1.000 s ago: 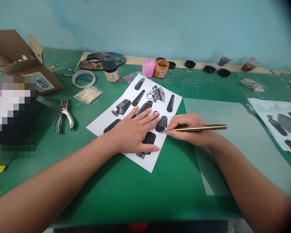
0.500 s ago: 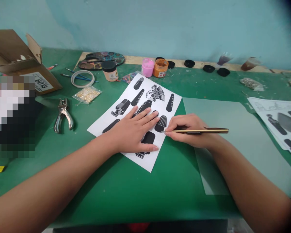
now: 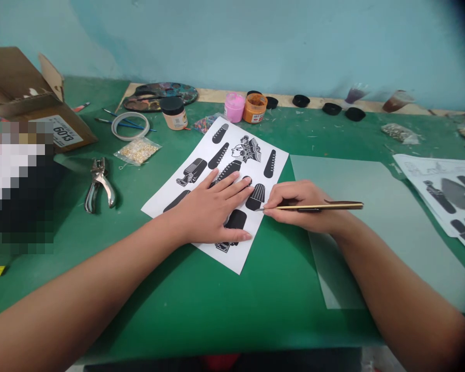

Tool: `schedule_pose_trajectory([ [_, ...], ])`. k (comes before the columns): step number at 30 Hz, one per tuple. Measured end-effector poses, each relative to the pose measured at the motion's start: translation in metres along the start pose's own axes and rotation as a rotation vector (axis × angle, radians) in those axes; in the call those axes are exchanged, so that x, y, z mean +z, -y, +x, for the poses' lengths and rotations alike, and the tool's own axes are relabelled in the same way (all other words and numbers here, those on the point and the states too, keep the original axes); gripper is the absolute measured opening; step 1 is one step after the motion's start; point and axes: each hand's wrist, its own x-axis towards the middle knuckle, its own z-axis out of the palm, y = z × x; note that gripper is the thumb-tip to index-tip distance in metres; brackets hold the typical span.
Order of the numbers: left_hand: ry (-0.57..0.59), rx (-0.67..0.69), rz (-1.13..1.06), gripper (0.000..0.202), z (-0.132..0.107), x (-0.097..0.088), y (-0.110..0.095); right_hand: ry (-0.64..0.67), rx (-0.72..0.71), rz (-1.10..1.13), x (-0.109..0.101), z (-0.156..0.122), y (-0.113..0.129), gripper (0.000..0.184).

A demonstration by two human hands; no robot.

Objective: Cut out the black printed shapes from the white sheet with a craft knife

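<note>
My left hand lies flat with fingers spread on a white sheet of paper printed with black-and-white puppet-like figure parts and a head in profile. Part of the print is hidden beneath that hand. My right hand pinches a slim craft knife with a gold-and-brown handle. Its thin silvery tip touches, or hovers just over, the lower right of a black striped shape near the sheet's right edge. Under my right forearm is a translucent sheet.
To the left are a hole punch, a tape roll, a bag of small gold rings and a cardboard box. Paint jars and a palette stand behind. More printed sheets lie right.
The whole view has shifted very slightly. Both hands keep nearly the same places on and beside the sheet, and the knife tip has barely moved.
</note>
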Motion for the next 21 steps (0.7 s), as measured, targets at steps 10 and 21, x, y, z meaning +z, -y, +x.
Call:
schedule_pose_trajectory([
  [10,0.005,0.002,0.0,0.093,-0.001,0.001,0.001,0.032,0.011,0.048,-0.006,0.001,0.001,0.011],
  [21,0.009,0.063,-0.049,0.094,-0.001,-0.002,0.011,-0.49,0.161,0.146,0.005,0.0,-0.013,0.022],
])
